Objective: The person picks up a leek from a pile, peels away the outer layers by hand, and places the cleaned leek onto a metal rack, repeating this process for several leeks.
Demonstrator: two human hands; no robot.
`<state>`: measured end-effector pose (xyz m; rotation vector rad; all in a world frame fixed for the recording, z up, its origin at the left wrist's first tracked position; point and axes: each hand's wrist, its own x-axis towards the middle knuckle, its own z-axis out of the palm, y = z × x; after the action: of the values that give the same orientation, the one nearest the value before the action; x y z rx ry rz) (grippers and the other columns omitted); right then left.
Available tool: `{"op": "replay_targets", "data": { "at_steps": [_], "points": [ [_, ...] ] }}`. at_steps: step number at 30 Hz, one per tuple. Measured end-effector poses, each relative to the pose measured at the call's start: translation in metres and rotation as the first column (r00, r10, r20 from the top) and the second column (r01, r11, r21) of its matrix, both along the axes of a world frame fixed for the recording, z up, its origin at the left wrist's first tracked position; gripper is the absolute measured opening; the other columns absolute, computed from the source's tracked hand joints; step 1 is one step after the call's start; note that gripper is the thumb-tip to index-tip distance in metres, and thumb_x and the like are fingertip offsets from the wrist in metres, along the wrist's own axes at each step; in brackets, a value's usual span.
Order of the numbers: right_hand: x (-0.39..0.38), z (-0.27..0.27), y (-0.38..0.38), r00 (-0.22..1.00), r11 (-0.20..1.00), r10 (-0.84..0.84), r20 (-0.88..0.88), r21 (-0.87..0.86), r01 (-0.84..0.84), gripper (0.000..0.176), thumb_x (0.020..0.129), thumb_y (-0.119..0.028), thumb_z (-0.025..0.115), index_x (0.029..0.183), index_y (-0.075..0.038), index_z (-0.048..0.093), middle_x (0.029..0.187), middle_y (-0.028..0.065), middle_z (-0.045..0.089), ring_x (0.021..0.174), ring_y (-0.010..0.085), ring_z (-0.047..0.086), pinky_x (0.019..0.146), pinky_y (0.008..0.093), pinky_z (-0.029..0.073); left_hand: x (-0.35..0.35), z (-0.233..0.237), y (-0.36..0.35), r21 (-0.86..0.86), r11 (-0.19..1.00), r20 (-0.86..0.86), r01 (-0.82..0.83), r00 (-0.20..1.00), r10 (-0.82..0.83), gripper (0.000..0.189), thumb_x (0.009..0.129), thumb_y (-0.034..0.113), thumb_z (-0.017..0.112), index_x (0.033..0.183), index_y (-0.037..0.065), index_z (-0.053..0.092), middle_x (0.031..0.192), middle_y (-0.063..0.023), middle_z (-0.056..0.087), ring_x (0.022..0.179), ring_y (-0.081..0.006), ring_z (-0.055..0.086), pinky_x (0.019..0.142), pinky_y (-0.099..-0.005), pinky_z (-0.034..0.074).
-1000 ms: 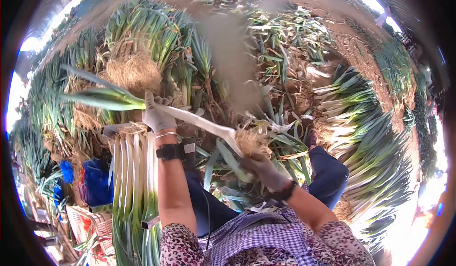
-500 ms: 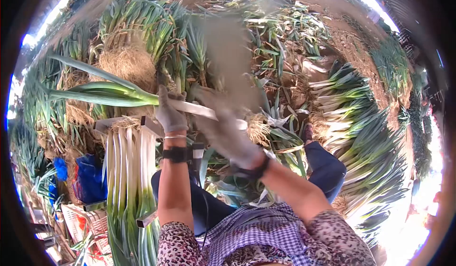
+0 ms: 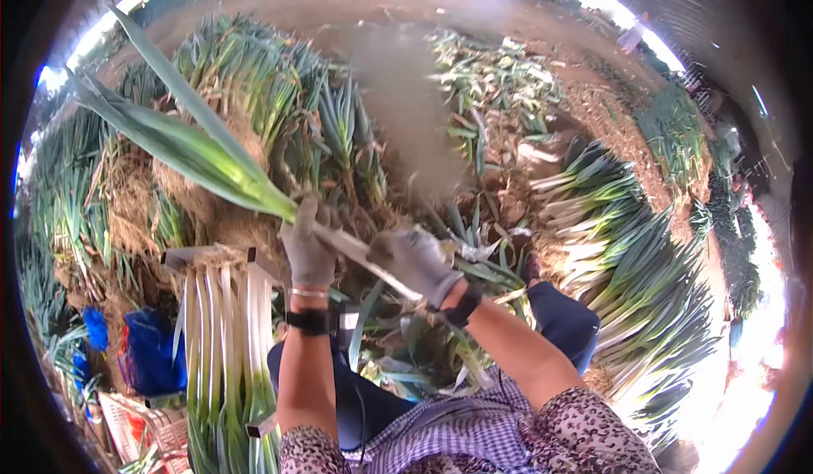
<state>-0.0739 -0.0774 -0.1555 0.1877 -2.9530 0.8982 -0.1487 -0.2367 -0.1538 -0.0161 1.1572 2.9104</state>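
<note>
A leek (image 3: pixel 254 184) slants across the view, its green leaves at the upper left and its white stem toward the lower right. My left hand (image 3: pixel 308 249), in a grey glove, is wrapped round the stem just below the leaves. Farther down, my right hand (image 3: pixel 419 262), also gloved, is at the white part with its fingers curled; whether it grips the stem is hard to make out. The root end is partly hidden beneath the right hand. Left of my left forearm, several leeks (image 3: pixel 224 330) stand side by side in a metal frame (image 3: pixel 178 256), roots up.
Leeks with roots (image 3: pixel 127 194) are heaped at the left and ahead. A long row of leeks (image 3: pixel 644 254) lies at the right. Loose leaf scraps (image 3: pixel 500 76) cover the ground ahead. A blue bag (image 3: pixel 154 351) and a pale crate (image 3: pixel 161 427) are at the lower left.
The leek has tilted, its leaves rising and its root end dropping. My right hand has moved slightly along the stem and is less blurred. The whole view has shifted a little.
</note>
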Motion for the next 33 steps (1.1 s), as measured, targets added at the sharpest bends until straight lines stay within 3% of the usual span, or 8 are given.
{"op": "replay_targets", "data": {
  "at_steps": [9, 12, 15, 21, 25, 28, 31, 33],
  "points": [
    [0.006, -0.012, -0.017, 0.995, 0.979, -0.022, -0.096, 0.199, 0.041, 0.016, 0.085, -0.023, 0.059, 0.082, -0.009, 0.064, 0.073, 0.0141, 0.065, 0.072, 0.0348, 0.066, 0.066, 0.0456, 0.050, 0.005, -0.012, -0.004, 0.035, 0.992, -0.079, 0.119, 0.990, -0.116, 0.011, 0.092, 0.016, 0.059, 0.094, 0.007, 0.053, 0.062, 0.0034, 0.037, 0.055, -0.0108, 0.041, 0.069, -0.0352, 0.050],
    [0.006, -0.010, -0.008, 0.977, 0.957, -0.188, 0.105, -0.203, 0.206, 0.017, 0.086, -0.021, 0.061, 0.085, -0.006, 0.068, 0.070, 0.0120, 0.065, 0.063, 0.0228, 0.065, 0.060, 0.0378, 0.050, 0.011, 0.000, -0.009, -0.005, 0.993, -0.109, 0.116, 0.987, -0.116, 0.012, 0.090, 0.014, 0.058, 0.096, 0.005, 0.053, 0.062, 0.0021, 0.039, 0.055, -0.0123, 0.041, 0.065, -0.0356, 0.047],
    [0.015, -0.036, 0.019, 0.948, 0.430, -0.101, 0.303, -0.845, 0.316, 0.017, 0.089, -0.018, 0.059, 0.090, -0.003, 0.069, 0.070, 0.0062, 0.064, 0.061, 0.0104, 0.059, 0.058, 0.0293, 0.049, -0.001, -0.019, -0.019, 0.157, 0.968, -0.230, 0.197, 0.960, -0.158, 0.012, 0.090, 0.014, 0.059, 0.099, 0.008, 0.056, 0.061, 0.0011, 0.040, 0.053, -0.0136, 0.039, 0.063, -0.0366, 0.044],
    [0.058, -0.065, 0.160, 0.826, -0.083, -0.383, 0.413, -0.906, 0.414, 0.018, 0.087, -0.006, 0.060, 0.104, -0.002, 0.067, 0.087, 0.0037, 0.066, 0.074, 0.0104, 0.060, 0.067, 0.0249, 0.050, -0.011, -0.020, -0.054, 0.171, 0.976, -0.227, 0.132, 0.970, -0.091, 0.013, 0.093, 0.019, 0.058, 0.098, 0.007, 0.058, 0.062, 0.0034, 0.038, 0.056, -0.0123, 0.039, 0.063, -0.0336, 0.041],
    [0.055, 0.011, 0.089, 0.947, 0.842, -0.320, 0.034, -0.448, 0.301, 0.037, 0.086, -0.018, 0.062, 0.120, -0.002, 0.063, 0.087, 0.0087, 0.069, 0.080, 0.0166, 0.065, 0.073, 0.0283, 0.051, -0.015, -0.022, -0.043, 0.205, 0.976, -0.121, 0.069, 0.992, -0.045, 0.015, 0.092, 0.020, 0.059, 0.096, 0.006, 0.061, 0.060, 0.0052, 0.035, 0.054, -0.0108, 0.035, 0.061, -0.0295, 0.037],
    [0.042, 0.005, 0.036, 0.999, 0.963, 0.044, -0.015, -0.264, -0.047, 0.027, 0.085, -0.026, 0.065, 0.103, -0.006, 0.071, 0.088, 0.0139, 0.071, 0.077, 0.0271, 0.069, 0.073, 0.0369, 0.053, -0.015, -0.022, -0.035, 0.231, 0.965, -0.102, 0.126, 0.989, -0.104, 0.015, 0.090, 0.021, 0.062, 0.096, 0.006, 0.061, 0.059, 0.0057, 0.035, 0.054, -0.0106, 0.036, 0.064, -0.0291, 0.039],
    [0.030, 0.009, 0.016, 0.945, 0.984, 0.104, 0.311, -0.168, -0.053, 0.028, 0.086, -0.030, 0.062, 0.098, -0.007, 0.072, 0.081, 0.0162, 0.068, 0.077, 0.0319, 0.067, 0.072, 0.0400, 0.052, -0.017, -0.027, -0.038, 0.262, 0.949, -0.192, 0.174, 0.973, -0.126, 0.017, 0.090, 0.020, 0.062, 0.097, 0.005, 0.062, 0.058, 0.0060, 0.035, 0.053, -0.0098, 0.037, 0.062, -0.0284, 0.039],
    [0.029, 0.003, 0.016, 0.959, 0.978, 0.167, 0.230, -0.164, -0.131, 0.028, 0.087, -0.032, 0.060, 0.093, -0.007, 0.072, 0.078, 0.0161, 0.067, 0.076, 0.0330, 0.067, 0.072, 0.0417, 0.051, -0.019, -0.029, -0.042, 0.295, 0.926, -0.265, 0.237, 0.951, -0.159, 0.019, 0.090, 0.021, 0.062, 0.099, 0.004, 0.063, 0.057, 0.0057, 0.036, 0.051, -0.0093, 0.037, 0.059, -0.0273, 0.039]
  ]
}}
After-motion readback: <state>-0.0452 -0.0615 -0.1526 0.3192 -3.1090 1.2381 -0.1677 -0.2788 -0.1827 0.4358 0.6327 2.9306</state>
